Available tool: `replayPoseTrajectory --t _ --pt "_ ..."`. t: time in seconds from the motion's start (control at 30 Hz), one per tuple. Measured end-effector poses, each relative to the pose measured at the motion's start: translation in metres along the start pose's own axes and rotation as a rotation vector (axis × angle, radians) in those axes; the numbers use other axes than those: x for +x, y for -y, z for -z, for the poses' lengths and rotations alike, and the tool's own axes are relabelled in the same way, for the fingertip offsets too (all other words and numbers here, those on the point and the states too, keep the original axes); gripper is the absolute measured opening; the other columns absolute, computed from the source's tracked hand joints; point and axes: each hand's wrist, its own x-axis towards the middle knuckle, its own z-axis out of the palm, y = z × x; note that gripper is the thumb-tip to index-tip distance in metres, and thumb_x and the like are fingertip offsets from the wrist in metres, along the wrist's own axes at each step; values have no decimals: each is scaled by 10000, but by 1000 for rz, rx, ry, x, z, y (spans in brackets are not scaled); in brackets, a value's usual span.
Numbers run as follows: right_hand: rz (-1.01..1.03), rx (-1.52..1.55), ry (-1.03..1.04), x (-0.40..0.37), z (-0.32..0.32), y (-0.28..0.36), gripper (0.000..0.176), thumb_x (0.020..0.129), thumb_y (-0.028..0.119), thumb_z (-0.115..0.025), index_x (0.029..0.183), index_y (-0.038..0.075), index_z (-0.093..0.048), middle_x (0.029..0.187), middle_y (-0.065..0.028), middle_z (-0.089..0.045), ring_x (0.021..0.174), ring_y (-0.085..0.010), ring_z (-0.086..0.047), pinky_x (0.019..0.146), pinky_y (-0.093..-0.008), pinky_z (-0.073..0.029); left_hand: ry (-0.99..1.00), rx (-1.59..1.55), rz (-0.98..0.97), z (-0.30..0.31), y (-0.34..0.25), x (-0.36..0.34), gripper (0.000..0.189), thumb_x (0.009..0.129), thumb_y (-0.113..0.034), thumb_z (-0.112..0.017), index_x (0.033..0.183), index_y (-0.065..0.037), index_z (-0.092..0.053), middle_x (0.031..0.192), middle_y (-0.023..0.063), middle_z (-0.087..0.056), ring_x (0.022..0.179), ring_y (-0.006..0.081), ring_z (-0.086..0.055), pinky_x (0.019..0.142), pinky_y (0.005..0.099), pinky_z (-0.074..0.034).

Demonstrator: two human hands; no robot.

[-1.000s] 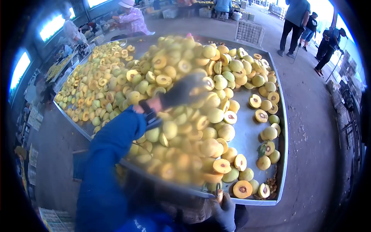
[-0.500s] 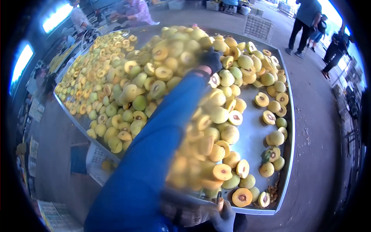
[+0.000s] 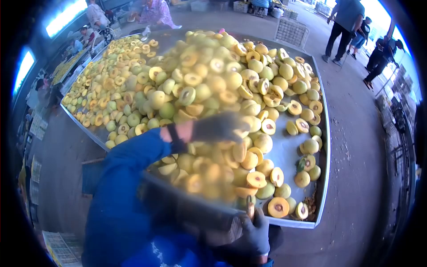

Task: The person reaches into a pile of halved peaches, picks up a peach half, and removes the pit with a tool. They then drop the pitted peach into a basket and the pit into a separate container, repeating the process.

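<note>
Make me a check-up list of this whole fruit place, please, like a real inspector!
Surface: big, shiny grey tray with a raised rim; bare patches show on its right side.
Job's things: heaps of yellow-green fruit, many cut open with brown middles showing.
Clutter: a green leaf among the fruit; small brown bits in the near right corner.
Grippers: gloved left hand over the heap, too blurred to tell its grip; gloved right hand holds a small tool at the near rim.
Cables: nothing seen.
Surroundings: people and a gridded crate beyond the tray.
</note>
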Motion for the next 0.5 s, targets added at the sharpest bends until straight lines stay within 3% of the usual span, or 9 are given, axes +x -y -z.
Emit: replayPoseTrajectory --t 0.1,0.17,0.23,0.27,0.33,0.4,0.43,0.47,0.5 --pt "48 141 3 -1 -3 16 279 922 103 -627 1156 -35 -564 900 -37 -641 734 -95 -574 652 -237 -475 51 -12 50 29 -68 -26 341 844 -210 -621 1165 -315 -667 1293 33 -568 1138 293 -547 918 475 -452" --pt "22 249 -205 11 -12 15 280 939 129 -594 1167 -31 -568 859 -20 -615 713 -90 -553 639 -233 -468 -52 157 -136 33 -96 -43 358 851 -228 -600 1187 -337 -658 1320 23 -555 1170 289 -532 922 485 -446" --pt "81 232 -257 19 -19 27 300 957 161 -564 1193 -24 -565 792 1 -582 634 -67 -503 566 -220 -434 23 9 -200 43 -125 -50 408 861 -258 -584 1260 -335 -620 1371 16 -523 1214 310 -511 926 482 -442" --pt "52 372 -171 13 -28 45 249 966 172 -547 1126 -15 -583 737 22 -550 574 -50 -455 514 -221 -397 92 -65 -172 46 -142 -52 406 860 -262 -590 1261 -315 -619 1382 29 -516 1200 314 -523 894 475 -456" --pt "165 405 -43 15 -28 2 380 846 26 -625 1212 -6 -526 952 -111 -571 786 -247 -549 701 -337 -473 30 -118 -321 60 -169 -52 424 870 -227 -608 1291 -269 -586 1399 63 -507 1155 326 -551 845 452 -485" --pt "556 94 10 27 -44 -5 417 833 -6 -623 1236 0 -516 1002 -121 -565 798 -249 -537 701 -334 -471 51 -170 -398 72 -189 -55 458 907 -196 -583 1361 -221 -520 1417 84 -497 1074 343 -590 829 438 -511" --pt "563 214 80 21 -51 9 391 853 2 -614 1232 10 -520 1002 -113 -565 759 -211 -526 648 -292 -455 233 -73 -308 86 -198 -58 433 920 -166 -582 1348 -200 -518 1421 131 -487 1045 356 -601 814 443 -526" --pt "563 333 152 16 -58 23 365 873 9 -605 1229 19 -524 1002 -104 -566 720 -173 -516 595 -250 -440 194 -18 -134 101 -211 -61 398 937 -169 -581 1330 -204 -526 1433 155 -469 1069 360 -602 829 438 -532" --pt "-31 1092 372 4 -67 29 318 903 39 -595 1215 35 -534 1012 -97 -570 687 -132 -502 541 -204 -412 149 14 24 109 -223 -62 363 955 -173 -581 1313 -208 -533 1444 178 -451 1093 364 -603 844 433 -537"
